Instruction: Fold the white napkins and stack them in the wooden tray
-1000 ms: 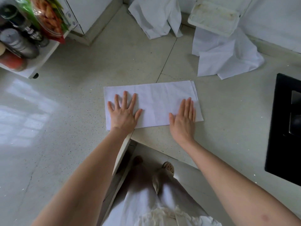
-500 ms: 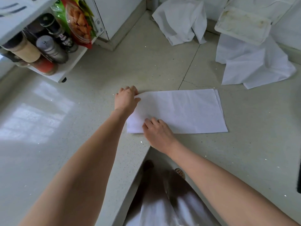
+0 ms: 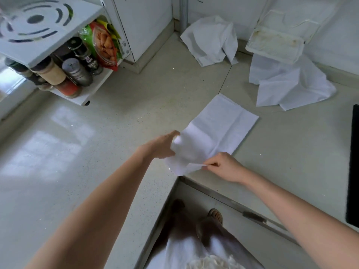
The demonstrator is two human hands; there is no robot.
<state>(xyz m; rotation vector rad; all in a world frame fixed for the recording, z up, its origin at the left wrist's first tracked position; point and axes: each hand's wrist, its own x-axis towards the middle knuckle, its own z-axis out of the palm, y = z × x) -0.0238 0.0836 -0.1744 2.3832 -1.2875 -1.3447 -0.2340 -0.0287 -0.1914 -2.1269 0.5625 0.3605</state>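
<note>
both hands (image 3: 165,145) (image 3: 223,166) pinching the napkin's (image 3: 221,125) lifted near end

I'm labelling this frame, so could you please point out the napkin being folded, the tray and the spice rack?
napkin (image 3: 223,123): head view, flat far half.
tray (image 3: 274,45): head view, inner floor.
spice rack (image 3: 35,26): head view, slotted top panel.

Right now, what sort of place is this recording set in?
Most likely a home kitchen: a pale stone countertop, a white rack holding spice jars and snack packets, and a black hob edge at right.
</note>
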